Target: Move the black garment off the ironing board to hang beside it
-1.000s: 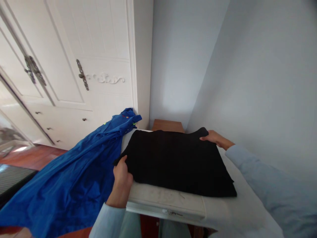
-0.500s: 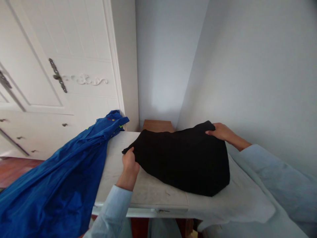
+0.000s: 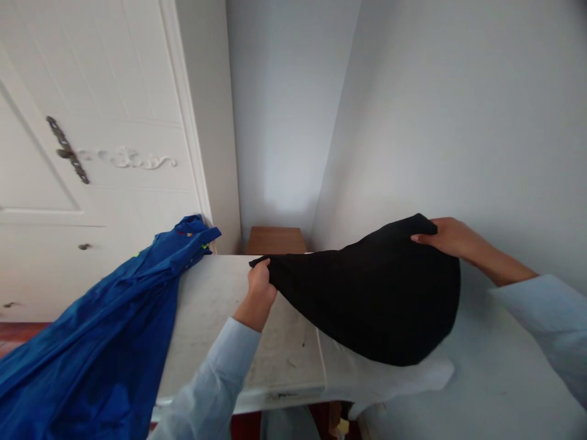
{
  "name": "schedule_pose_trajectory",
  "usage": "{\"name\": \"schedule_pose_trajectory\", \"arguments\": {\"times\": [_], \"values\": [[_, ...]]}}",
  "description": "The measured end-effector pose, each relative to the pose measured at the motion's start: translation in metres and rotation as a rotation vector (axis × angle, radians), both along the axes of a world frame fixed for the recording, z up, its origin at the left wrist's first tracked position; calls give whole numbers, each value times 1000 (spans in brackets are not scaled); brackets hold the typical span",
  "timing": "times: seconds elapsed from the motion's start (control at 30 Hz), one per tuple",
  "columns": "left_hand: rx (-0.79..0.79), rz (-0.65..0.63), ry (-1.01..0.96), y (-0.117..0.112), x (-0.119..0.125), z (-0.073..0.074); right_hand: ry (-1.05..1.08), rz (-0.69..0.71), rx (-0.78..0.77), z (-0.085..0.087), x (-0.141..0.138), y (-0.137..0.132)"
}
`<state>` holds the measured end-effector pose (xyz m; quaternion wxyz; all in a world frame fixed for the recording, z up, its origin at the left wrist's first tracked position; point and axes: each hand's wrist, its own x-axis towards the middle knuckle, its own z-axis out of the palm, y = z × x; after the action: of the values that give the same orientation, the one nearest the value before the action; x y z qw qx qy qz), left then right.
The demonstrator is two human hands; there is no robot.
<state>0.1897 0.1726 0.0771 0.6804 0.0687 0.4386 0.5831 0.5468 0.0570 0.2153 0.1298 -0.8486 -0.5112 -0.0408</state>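
Observation:
A folded black garment (image 3: 376,299) hangs lifted above a white padded board (image 3: 238,318). My left hand (image 3: 260,293) is closed, pinching the garment's left corner. My right hand (image 3: 452,239) is closed on its far right corner, held higher than the left. The cloth sags between both hands, and its lower fold hangs just over the board's right part. Both my arms wear light blue sleeves.
A blue garment (image 3: 110,342) drapes over the board's left edge and trails down to the left. A white wardrobe (image 3: 92,153) with a metal handle stands at left. A brown wooden piece (image 3: 275,239) sits in the corner behind the board. A pale wall runs close along the right.
Both hands have raised the black garment off the board and carried it to the right. The view has swung to the right as well.

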Motion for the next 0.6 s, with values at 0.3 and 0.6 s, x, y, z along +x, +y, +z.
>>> {"name": "schedule_pose_trajectory", "arguments": {"times": [0.3,0.6], "values": [[88,-278,-64,72,88,31,-47,-330,298,36,20,-62],[-129,-513,-111,59,80,-53,460,-561,291,-92,-2,-152]]}}
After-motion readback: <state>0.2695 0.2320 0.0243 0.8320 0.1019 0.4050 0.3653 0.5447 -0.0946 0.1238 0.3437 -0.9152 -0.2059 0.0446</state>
